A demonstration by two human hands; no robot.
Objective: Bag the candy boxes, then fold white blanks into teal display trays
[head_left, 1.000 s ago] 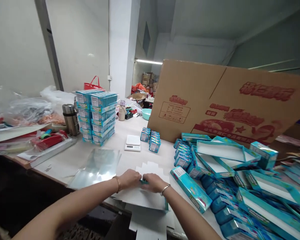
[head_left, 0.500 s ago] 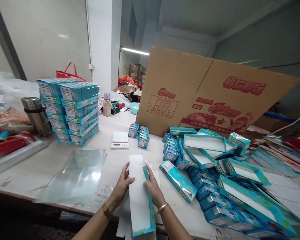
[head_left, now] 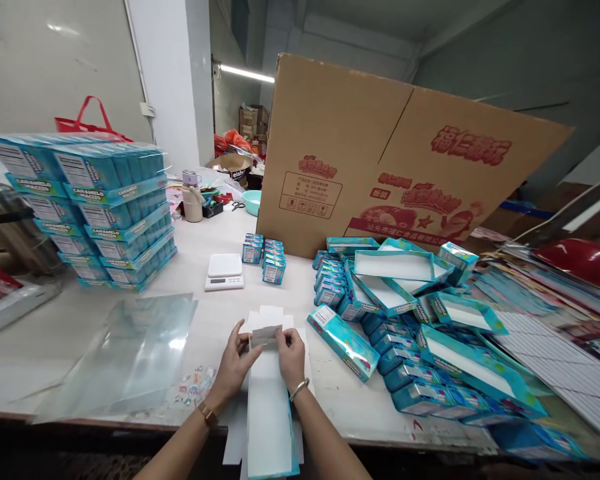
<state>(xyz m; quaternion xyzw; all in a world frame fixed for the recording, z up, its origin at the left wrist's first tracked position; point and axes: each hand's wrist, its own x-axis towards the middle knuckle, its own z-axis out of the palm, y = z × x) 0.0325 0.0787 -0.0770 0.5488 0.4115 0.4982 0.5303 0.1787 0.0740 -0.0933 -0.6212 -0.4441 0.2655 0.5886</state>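
Observation:
A long cardboard tray [head_left: 269, 417], white inside with turquoise edges, lies lengthwise in front of me at the table's front edge. At its far end, a greyish flap [head_left: 265, 335] stands raised and folded. My left hand [head_left: 233, 370] grips the far left corner, its thumb stretched across the inside. My right hand [head_left: 291, 357] pinches the flap's right end between thumb and fingers. Flat white card blanks [head_left: 235, 437] lie under the tray. To the right of my hands rests a turquoise printed box [head_left: 344, 341].
A white scale [head_left: 224, 272] and small candy boxes [head_left: 273, 262] stand ahead. Wrapped boxes [head_left: 125, 213] are stacked at left, behind clear plastic sheets [head_left: 130, 353]. Assembled trays [head_left: 395, 265] and rows of boxes pile up at right, before a large carton [head_left: 370, 160].
Both hands have moved to the tray's far end, where the flap is now folded up. The right hand has left the tray's right side wall. The view has shifted slightly.

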